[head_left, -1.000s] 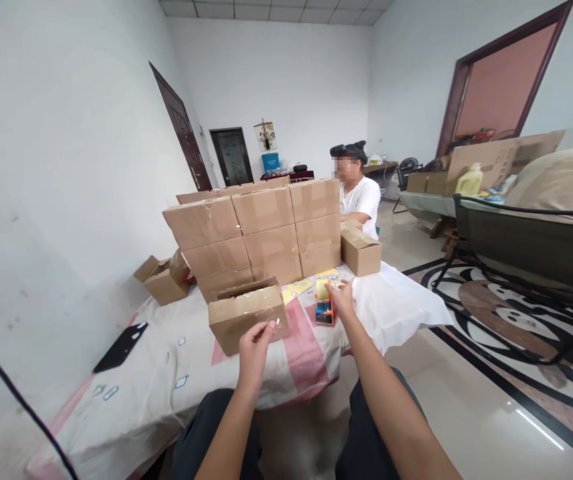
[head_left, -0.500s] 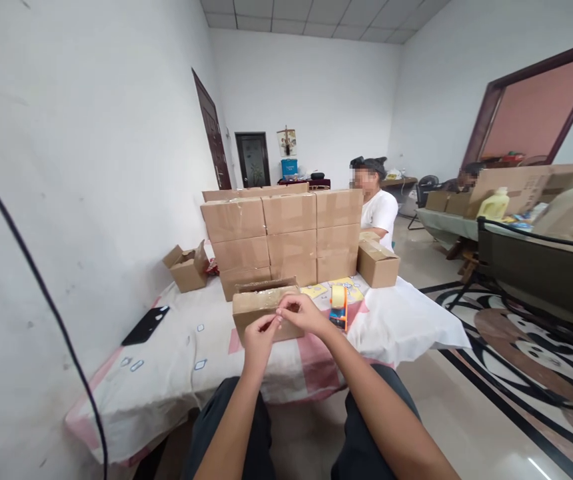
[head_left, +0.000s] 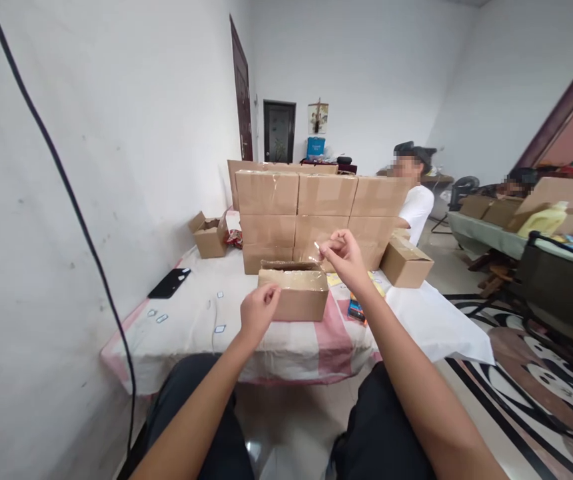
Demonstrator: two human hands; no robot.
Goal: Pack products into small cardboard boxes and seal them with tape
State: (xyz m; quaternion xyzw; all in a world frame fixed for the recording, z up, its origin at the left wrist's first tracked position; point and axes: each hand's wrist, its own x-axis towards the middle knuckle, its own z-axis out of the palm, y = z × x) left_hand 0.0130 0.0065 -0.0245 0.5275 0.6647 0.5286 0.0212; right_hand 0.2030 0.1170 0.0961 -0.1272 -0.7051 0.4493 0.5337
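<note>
A small cardboard box [head_left: 301, 305] stands in front of me on the cloth-covered table, its far flap raised and glossy tape along its top. My right hand [head_left: 345, 259] is lifted above the box's right end. Its thumb and fingers pinch a thin, shiny piece of clear tape [head_left: 317, 251]. At the box's left front edge is my left hand [head_left: 257, 311], fingers curled together; what they hold, if anything, is hidden. Behind my right forearm sits an orange and blue tape dispenser [head_left: 356, 309], partly covered.
Taped cardboard boxes [head_left: 321, 197] form a wall behind the work box. Another closed box [head_left: 406, 261] stands right, an open box [head_left: 209, 237] left. A black phone-like slab [head_left: 169, 283] lies at the table's left. A person in a white shirt [head_left: 420, 208] sits beyond the boxes.
My hands have come apart: the right has risen, bringing up the clear tape, while the left stays low by the box. The view has shifted, so the scene sits further right.
</note>
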